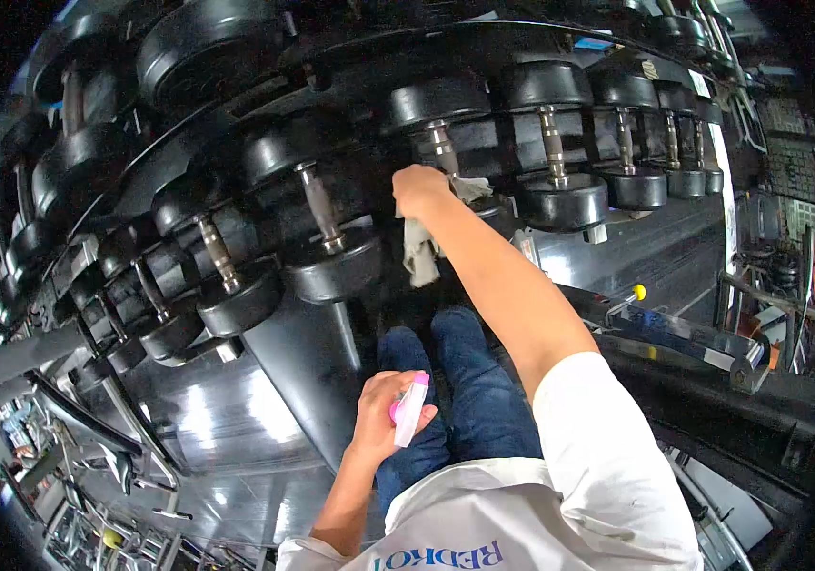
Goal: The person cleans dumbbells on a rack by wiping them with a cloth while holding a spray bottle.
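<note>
My right hand [419,190] is closed on a pale cloth [419,255] that hangs below the fist, beside the metal handle of a black dumbbell [441,100] on the rack. Part of the cloth shows to the right of the wrist, over that dumbbell's lower head. Low in the view, in front of my jeans, my left hand [384,409] is wrapped round a small spray bottle [410,411] with a pink top and a whitish body.
Black dumbbells [555,205] line the rack to both sides, with a second row [198,48] above. A black rack upright [308,362] stands left of my legs. Gym machines and a yellow knob [639,292] are at the right.
</note>
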{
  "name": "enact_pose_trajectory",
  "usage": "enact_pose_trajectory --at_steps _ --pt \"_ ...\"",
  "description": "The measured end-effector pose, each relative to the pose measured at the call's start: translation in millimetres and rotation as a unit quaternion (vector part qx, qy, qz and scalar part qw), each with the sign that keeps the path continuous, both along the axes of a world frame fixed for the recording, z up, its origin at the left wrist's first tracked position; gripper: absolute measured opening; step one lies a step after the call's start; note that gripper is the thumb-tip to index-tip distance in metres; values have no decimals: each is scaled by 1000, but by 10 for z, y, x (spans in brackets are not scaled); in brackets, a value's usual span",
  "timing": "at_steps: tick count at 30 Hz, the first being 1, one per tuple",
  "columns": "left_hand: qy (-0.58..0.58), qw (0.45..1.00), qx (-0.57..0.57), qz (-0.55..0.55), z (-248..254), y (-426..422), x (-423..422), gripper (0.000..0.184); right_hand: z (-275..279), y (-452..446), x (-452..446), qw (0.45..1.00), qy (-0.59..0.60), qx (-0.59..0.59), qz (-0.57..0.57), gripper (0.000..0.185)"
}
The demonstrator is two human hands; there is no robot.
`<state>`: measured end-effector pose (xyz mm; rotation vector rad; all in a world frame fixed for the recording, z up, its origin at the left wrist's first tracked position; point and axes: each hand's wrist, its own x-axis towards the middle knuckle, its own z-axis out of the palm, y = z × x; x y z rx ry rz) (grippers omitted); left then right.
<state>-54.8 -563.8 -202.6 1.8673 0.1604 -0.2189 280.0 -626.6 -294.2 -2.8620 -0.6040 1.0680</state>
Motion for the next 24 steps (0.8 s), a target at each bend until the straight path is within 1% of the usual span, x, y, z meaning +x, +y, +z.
enact_pose_trajectory --at_steps 3,5,6,8,9,11,12,14,15,16,18,19,20,22,23,24 --pt "18 999 -15 23 -27 12 -107 51 68 75 -52 999 14 -31 15 25" --pt "-8 999 -19 37 -82 13 -184 50 136 101 -183 991 95 -52 83 26" --pt "-9 999 -21 41 -81 19 -185 50 232 71 -285 990 94 -54 87 26" --pt "-20 999 -5 36 -42 25 -190 44 429 -109 -560 978 -64 -18 195 23" --pt "-18 999 -6 38 -33 32 -195 44 427 -184 -654 978 -62 -20 197 23" --pt "-34 999 2 36 -23 49 -184 42 394 -340 -781 933 -218 5 286 22" --pt "-33 999 0 34 -19 65 -178 42 419 -415 -804 934 -217 4 284 22" --pt "-24 999 -1 31 -16 102 -167 40 481 -586 -838 914 -221 147 305 23" --pt "-24 999 -3 27 -26 119 -161 40 531 -678 -885 909 -219 190 300 24" --pt "-31 999 0 31 -43 133 -154 40 546 -791 -927 910 -220 187 297 24" --pt "-39 999 0 34 -48 161 -124 41 538 -1060 -995 881 -255 296 268 24" --pt "-31 999 7 32 -36 180 -99 41 578 -1204 -990 883 -279 281 251 28" --pt "-23 999 15 30 -30 190 -79 41 606 -1347 -947 894 -282 278 209 23" --pt "-41 998 10 35 -49 188 -29 42 603 -1510 -892 914 -307 263 33 23" --pt "-30 999 4 32 -50 186 -6 41 540 -1539 -834 914 -309 263 30 23" --pt "-18 999 -2 28 -49 179 21 40 473 -1564 -710 916 -247 310 -67 22"
